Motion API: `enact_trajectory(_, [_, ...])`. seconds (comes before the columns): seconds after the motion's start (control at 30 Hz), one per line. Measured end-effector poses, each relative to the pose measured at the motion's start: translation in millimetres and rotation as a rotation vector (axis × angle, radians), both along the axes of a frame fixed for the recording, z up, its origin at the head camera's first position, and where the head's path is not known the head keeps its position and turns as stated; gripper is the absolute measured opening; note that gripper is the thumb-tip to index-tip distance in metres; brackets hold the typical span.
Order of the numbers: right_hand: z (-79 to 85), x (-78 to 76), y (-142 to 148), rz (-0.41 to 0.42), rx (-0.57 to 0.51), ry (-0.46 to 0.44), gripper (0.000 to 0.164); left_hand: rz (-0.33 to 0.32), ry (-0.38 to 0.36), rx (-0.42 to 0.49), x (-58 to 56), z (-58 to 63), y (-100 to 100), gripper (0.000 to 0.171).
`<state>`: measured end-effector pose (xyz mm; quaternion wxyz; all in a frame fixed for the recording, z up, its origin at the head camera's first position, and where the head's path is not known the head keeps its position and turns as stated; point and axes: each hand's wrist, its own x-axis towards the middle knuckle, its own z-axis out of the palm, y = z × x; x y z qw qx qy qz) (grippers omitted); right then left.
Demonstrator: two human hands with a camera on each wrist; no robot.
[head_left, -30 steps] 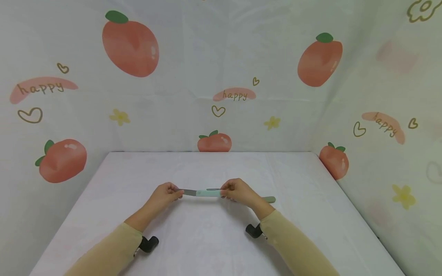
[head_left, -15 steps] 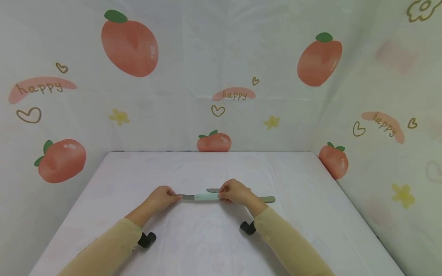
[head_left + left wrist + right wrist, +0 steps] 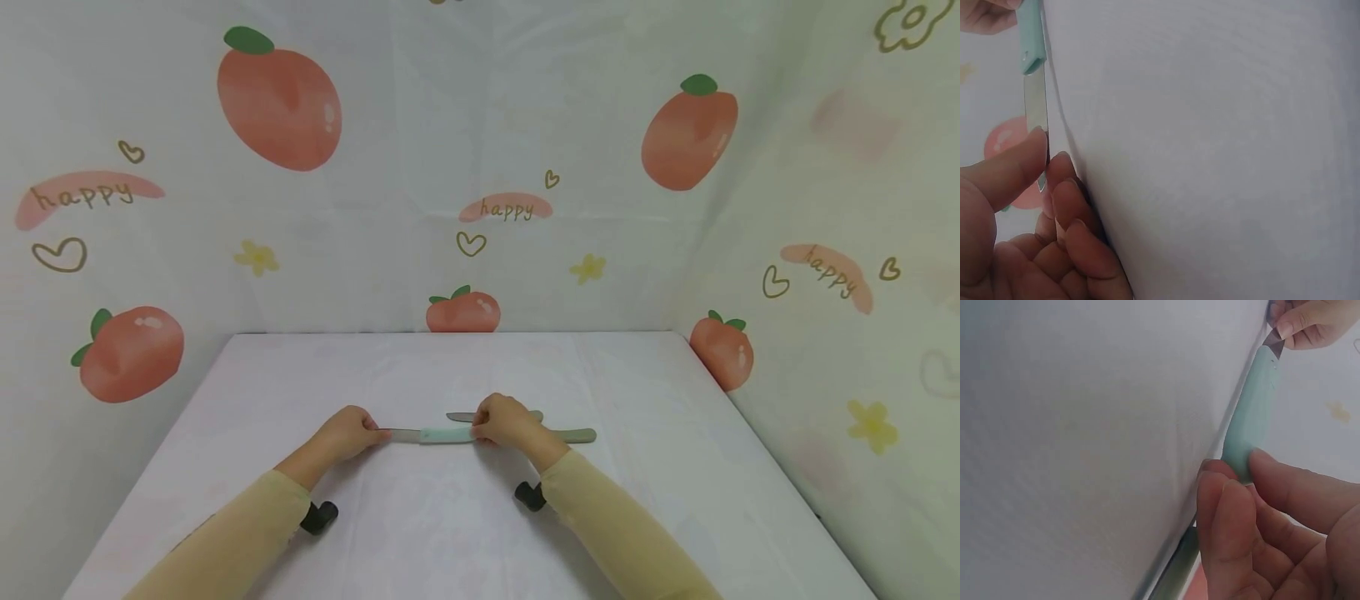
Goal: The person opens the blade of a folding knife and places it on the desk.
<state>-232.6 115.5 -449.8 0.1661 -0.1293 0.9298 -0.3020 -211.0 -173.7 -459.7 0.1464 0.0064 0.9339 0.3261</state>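
Note:
A knife with a mint-green handle (image 3: 447,435) lies crosswise in both hands, low over the white table, its blade (image 3: 1036,103) toward the left. My left hand (image 3: 347,433) pinches the blade near its tip between thumb and fingers. At the other end, my right hand (image 3: 507,419) pinches the butt of the handle between thumb and fingertips. Just behind is a second, smaller knife with a grey blade (image 3: 460,416), its middle hidden by the right hand. A grey-green handle (image 3: 576,435) sticks out to the right, past the right wrist; its other end is hidden.
The white-covered table (image 3: 420,533) reaches back to a patterned cloth wall (image 3: 360,250), with another cloth side (image 3: 810,367) on the right. Black wrist cameras (image 3: 320,517) hang under both sleeves.
Both hands have brought the mint-green knife nearer the body and slightly left, down toward the table. More of the smaller knife behind now shows.

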Motion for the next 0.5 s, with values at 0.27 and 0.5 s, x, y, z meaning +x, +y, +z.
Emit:
enact_trajectory(0.27, [1.2, -0.9, -4.9, -0.039, 0.045, 0.025, 0.012, 0.020, 0.011, -0.034, 0.6, 3.2, 1.5, 0.033])
enact_trajectory(0.5, [2.0, -1.3, -4.9, -0.062, 0.046, 0.036, 0.011, 0.024, 0.007, -0.059, 0.3, 4.8, 2.1, 0.033])
